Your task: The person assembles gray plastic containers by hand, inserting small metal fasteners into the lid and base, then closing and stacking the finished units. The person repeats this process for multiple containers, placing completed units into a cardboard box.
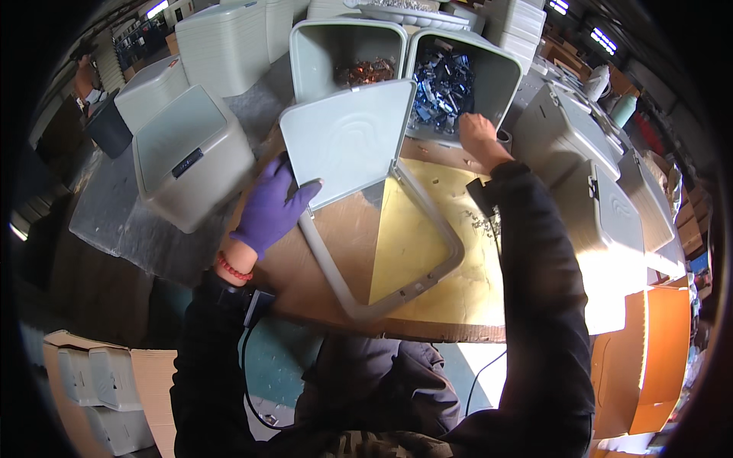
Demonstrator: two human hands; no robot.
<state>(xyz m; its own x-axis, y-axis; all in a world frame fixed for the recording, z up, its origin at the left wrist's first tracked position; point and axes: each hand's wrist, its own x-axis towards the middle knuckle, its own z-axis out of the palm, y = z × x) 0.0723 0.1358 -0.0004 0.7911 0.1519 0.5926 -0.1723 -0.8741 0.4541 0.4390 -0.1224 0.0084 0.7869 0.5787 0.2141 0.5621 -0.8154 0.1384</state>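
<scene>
A pale grey lid (347, 141) stands raised on its hinged, open rectangular frame (330, 263), which rests on the work board. My left hand (269, 202), in a purple glove, grips the lid's lower left edge, thumb in front and fingers behind. My bare right hand (479, 137) is curled at the near right rim of a grey bin (500, 72). Dark blue, shiny small parts (441, 84) fill that bin's bottom. What the right fingers hold, if anything, is hidden. Beside it, a second grey bin (305, 57) holds small orange-brown parts (366, 71).
Yellow paper (477, 278) covers part of the brown board (294, 286). A lidded grey box (191, 164) stands left, and more lidded boxes (603, 202) stand right. Stacked grey tubs (221, 49) rise at the back left. Cardboard cartons (649, 366) sit low at both sides.
</scene>
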